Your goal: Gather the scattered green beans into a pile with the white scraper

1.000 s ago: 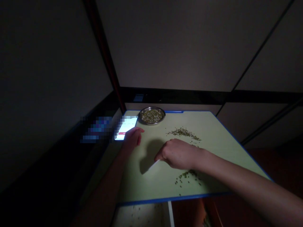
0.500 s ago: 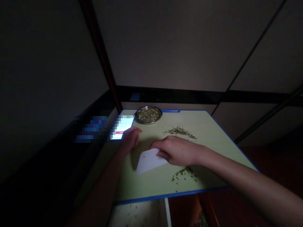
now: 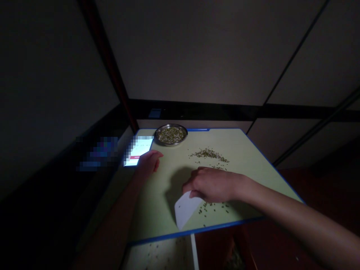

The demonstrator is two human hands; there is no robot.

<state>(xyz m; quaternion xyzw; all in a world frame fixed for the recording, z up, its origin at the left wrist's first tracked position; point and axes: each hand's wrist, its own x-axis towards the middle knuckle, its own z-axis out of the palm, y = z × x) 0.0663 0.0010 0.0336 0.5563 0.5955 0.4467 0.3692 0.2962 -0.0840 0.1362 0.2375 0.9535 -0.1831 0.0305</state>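
Observation:
My right hand (image 3: 209, 183) grips a white flat scraper (image 3: 187, 208), its lower edge tilted down near the front edge of the table. Small green beans (image 3: 209, 208) lie scattered just right of the scraper, partly hidden by the hand. A larger loose pile of green beans (image 3: 209, 153) spreads farther back. My left hand (image 3: 149, 161) is over the left side of the table, fingers loosely curled with nothing visible in them, and overlaps a corner of a lit screen (image 3: 142, 146).
A round metal dish (image 3: 171, 143) holding beans stands at the back left of the pale green, blue-edged table (image 3: 247, 161). Below the front edge, an open drawer (image 3: 194, 249) contains a few beans. A reddish container (image 3: 216, 243) sits beside it. Dark panels rise behind.
My right hand has brought the scraper nearer to the front edge and slightly right, turning it steeper beside the front beans. My left hand stays by the screen; the whole view has shifted slightly.

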